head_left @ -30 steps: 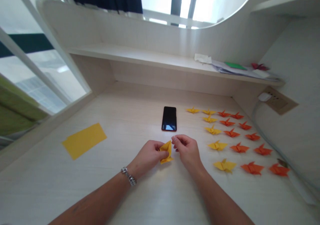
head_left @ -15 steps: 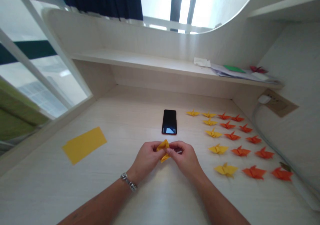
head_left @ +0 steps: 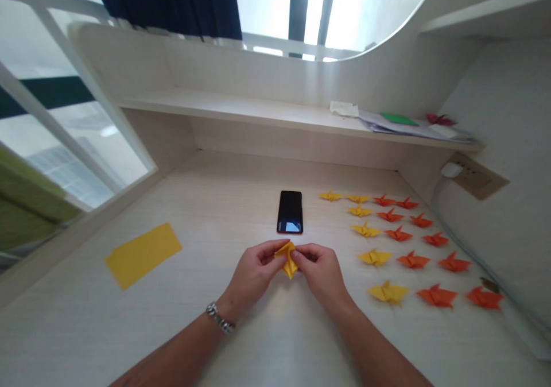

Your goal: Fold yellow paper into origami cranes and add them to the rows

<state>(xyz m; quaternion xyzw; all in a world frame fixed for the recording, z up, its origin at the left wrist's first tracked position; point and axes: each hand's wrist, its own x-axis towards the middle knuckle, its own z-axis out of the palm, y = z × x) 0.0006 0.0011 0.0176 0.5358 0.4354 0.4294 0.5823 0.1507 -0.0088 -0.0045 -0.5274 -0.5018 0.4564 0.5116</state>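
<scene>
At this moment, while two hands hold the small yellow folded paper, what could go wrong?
The small yellow folded paper is held between the bare left hand and bare right hand; uneven pulling might tear it. The black rectangular phone lies just beyond the hands, which could bump it.

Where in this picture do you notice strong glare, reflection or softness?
Head view: glare whitens much of the large round-cornered mirror-like pane; head view: the black rectangular phone shows a pale reflection at its near end; head view: the folded yellow paper in the bare left hand and bare right hand looks slightly soft, fine creases unclear.
</scene>
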